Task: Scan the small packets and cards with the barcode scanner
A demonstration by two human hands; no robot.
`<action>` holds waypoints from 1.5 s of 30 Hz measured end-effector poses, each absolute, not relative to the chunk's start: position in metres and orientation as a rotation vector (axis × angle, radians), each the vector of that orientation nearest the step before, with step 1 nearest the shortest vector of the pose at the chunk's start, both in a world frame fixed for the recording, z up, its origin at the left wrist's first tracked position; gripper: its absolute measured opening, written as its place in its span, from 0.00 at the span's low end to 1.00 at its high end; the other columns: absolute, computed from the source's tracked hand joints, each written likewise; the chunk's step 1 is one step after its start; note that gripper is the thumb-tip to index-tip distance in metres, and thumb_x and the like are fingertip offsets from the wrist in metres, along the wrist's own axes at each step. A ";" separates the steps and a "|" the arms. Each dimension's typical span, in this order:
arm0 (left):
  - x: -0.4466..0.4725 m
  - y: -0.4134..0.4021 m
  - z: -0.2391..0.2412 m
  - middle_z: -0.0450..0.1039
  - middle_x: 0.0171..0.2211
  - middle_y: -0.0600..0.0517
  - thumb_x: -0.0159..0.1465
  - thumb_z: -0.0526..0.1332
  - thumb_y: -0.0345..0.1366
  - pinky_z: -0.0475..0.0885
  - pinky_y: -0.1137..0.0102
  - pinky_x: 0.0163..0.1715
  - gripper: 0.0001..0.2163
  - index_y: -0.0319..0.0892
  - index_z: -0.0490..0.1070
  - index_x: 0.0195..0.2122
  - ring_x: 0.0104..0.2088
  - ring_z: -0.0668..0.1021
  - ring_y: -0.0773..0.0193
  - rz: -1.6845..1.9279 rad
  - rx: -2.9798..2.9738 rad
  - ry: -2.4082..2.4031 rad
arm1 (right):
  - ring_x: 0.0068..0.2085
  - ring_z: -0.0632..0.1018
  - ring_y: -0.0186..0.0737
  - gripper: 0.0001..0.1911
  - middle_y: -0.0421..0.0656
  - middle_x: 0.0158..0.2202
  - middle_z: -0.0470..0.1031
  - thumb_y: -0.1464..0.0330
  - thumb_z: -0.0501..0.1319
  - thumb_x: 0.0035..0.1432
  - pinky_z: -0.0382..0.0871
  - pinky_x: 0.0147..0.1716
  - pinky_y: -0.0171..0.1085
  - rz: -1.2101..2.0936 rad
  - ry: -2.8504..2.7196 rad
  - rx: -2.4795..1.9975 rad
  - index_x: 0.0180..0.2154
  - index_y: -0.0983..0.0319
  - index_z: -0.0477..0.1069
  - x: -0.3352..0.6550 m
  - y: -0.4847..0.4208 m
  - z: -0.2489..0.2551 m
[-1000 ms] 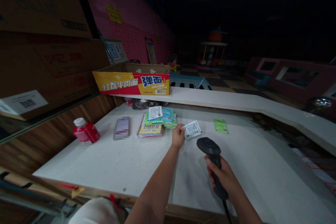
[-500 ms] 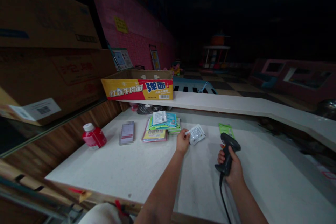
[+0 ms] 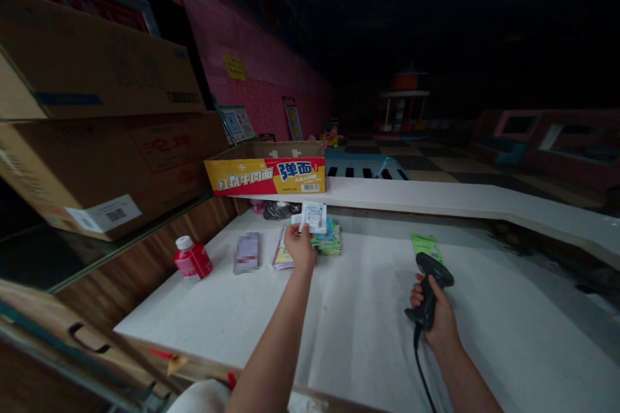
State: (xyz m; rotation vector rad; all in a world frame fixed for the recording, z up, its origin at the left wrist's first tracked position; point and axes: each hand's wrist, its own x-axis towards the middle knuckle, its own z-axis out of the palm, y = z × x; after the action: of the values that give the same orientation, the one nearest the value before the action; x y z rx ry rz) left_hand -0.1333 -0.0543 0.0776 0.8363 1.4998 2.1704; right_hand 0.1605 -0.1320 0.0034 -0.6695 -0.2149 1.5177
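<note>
Nearest the wearer, a thin black cable (image 3: 421, 361) hangs from a dark grey, pistol-shaped plastic scanner (image 3: 425, 310), whose handle the right hand (image 3: 438, 317) grips with curled fingers above the white, flat-topped bench (image 3: 363, 329). A careless swing could snag that cable on the bench's near edge and jerk the scanner aside. Farther in, to the left, a red bottle with a white cap (image 3: 192, 259) stands near a pixelated flat rectangle (image 3: 247, 253); a wide sweep of the left forearm might tip the bottle. The left hand (image 3: 299, 246) pinches a small silver-white flat packet (image 3: 314, 217) by its near edge, in front of or over a pile of blue, green and yellow flat packets (image 3: 330, 244); whether they touch cannot be told. Glossy wrappers on an uneven pile could slide if pressed or brushed. A lone bright green packet (image 3: 426, 247) lies beyond the scanner's head, where a lowered scanner might nudge it. Behind, a red-and-yellow open cardboard carton (image 3: 271, 175) rests on a raised white ledge (image 3: 411, 191).
</note>
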 end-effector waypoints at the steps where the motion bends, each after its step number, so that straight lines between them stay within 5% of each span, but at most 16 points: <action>1: -0.144 -0.050 0.084 0.68 0.23 0.57 0.55 0.61 0.40 0.70 0.72 0.24 0.10 0.41 0.64 0.31 0.21 0.73 0.67 2.153 0.823 1.581 | 0.19 0.65 0.27 0.16 0.34 0.21 0.66 0.62 0.70 0.47 0.62 0.15 0.26 1.519 -0.211 -0.674 0.36 0.63 0.72 0.160 -0.132 0.003; 7: -0.175 -0.045 0.097 0.74 0.26 0.50 0.56 0.61 0.36 0.71 0.68 0.31 0.06 0.40 0.70 0.33 0.30 0.79 0.58 1.840 0.921 2.143 | 0.20 0.66 0.26 0.18 0.35 0.21 0.67 0.62 0.72 0.44 0.62 0.16 0.24 1.505 -0.218 -0.678 0.36 0.64 0.72 0.160 -0.134 0.004; 16: -0.179 -0.074 0.098 0.77 0.39 0.39 0.62 0.58 0.46 0.67 0.62 0.42 0.17 0.39 0.76 0.42 0.44 0.77 0.47 1.228 1.187 2.701 | 0.19 0.66 0.26 0.18 0.35 0.20 0.66 0.62 0.73 0.43 0.62 0.16 0.24 1.530 -0.205 -0.671 0.34 0.65 0.73 0.160 -0.134 0.004; 24: -0.167 -0.081 0.098 0.72 0.44 0.38 0.63 0.57 0.46 0.65 0.58 0.48 0.19 0.39 0.73 0.48 0.48 0.72 0.46 1.327 1.218 2.749 | 0.19 0.67 0.27 0.18 0.34 0.21 0.66 0.62 0.71 0.45 0.63 0.15 0.25 1.530 -0.219 -0.683 0.36 0.63 0.72 0.162 -0.132 0.003; 32: -0.115 -0.071 0.099 0.66 0.50 0.40 0.65 0.54 0.37 0.59 0.54 0.57 0.15 0.40 0.67 0.51 0.54 0.66 0.49 1.686 2.000 2.296 | 0.18 0.66 0.27 0.20 0.35 0.20 0.67 0.58 0.72 0.44 0.61 0.14 0.26 1.469 -0.238 -0.716 0.35 0.64 0.72 0.156 -0.133 0.013; 45: 0.051 -0.023 0.024 0.69 0.49 0.42 0.61 0.60 0.35 0.63 0.56 0.55 0.12 0.43 0.73 0.46 0.54 0.68 0.50 0.798 2.254 1.606 | 0.18 0.68 0.29 0.20 0.33 0.20 0.69 0.55 0.70 0.46 0.64 0.15 0.27 1.079 -0.152 -0.815 0.35 0.60 0.70 0.172 -0.136 0.024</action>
State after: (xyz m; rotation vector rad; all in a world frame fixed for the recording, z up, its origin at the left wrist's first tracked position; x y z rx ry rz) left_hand 0.0513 -0.0235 0.0243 2.2538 1.6059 0.7980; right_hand 0.1723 -0.1359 0.0236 -0.8149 -0.1519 1.0785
